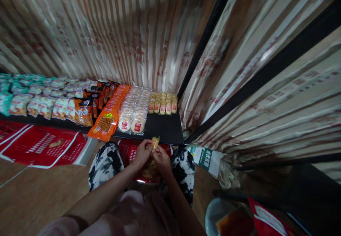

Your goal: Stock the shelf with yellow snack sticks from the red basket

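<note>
My left hand (142,153) and my right hand (161,159) meet in front of my knees, both closed on a small yellow snack packet (155,142) that sticks up between them. Below my hands a red basket (129,151) sits between my legs with more yellowish packets (149,170) inside. Just beyond is the front edge of a low black shelf (163,129). On it stand rows of small yellow packets (163,104), round white wrapped cakes (134,111) and orange packs (108,117).
Further left the shelf carries red-brown bags (84,110), white bags (42,104) and green bags (5,94). Red baskets (42,145) lie on the wooden floor at left. Striped curtains hang behind and to the right. A white bucket (218,211) and red packaging (266,221) sit at lower right.
</note>
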Motion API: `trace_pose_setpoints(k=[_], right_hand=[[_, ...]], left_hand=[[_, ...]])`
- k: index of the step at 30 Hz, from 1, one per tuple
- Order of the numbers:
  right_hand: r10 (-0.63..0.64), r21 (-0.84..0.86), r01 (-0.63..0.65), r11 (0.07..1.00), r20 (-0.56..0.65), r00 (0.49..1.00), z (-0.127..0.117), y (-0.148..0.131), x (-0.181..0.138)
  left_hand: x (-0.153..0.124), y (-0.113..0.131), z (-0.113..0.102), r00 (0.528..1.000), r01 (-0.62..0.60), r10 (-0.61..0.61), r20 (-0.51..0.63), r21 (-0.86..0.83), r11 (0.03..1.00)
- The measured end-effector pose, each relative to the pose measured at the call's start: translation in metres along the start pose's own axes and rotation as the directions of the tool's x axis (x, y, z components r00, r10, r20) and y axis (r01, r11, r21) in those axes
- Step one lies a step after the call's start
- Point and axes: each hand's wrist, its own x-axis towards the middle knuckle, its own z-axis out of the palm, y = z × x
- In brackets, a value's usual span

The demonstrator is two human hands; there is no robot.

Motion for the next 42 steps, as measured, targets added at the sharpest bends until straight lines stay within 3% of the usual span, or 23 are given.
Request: trace_pose_setpoints(k=[6,12,18,26,34,42], right_hand=[[-0.128,-0.038,0.125,0.991,-0.087,0.988,-0.006,0.002,0.000],[-0.099,-0.064,0.093,0.994,-0.086,0.991,-0.008,0.004,0.002],[-0.084,-0.040,0.079,0.996,-0.159,0.984,-0.004,-0.008,0.003],[-0.030,0.054,0.036,0.998,-0.113,0.993,0.006,-0.008,0.009],[-0.061,0.011,0.062,0.998,-0.077,0.995,0.009,-0.019,0.013],[-0.078,-0.119,0.067,0.991,-0.086,0.993,0.011,-0.020,0.027]], left_hand=[[-0.003,0.007,0.003,1.000,-0.018,0.018,-0.001,-0.019,1.000],[-0.002,0.000,0.006,0.997,-0.063,0.064,0.041,-0.022,0.998],[0.004,-0.006,0.009,0.996,-0.084,0.085,0.032,-0.037,0.996],[0.011,-0.004,0.007,0.998,-0.062,0.063,0.007,-0.109,0.992],[0.017,0.002,0.002,0.997,-0.037,0.054,0.060,-0.262,0.964],[0.022,0.005,-0.001,0.994,-0.110,0.112,0.006,-0.139,0.984]])
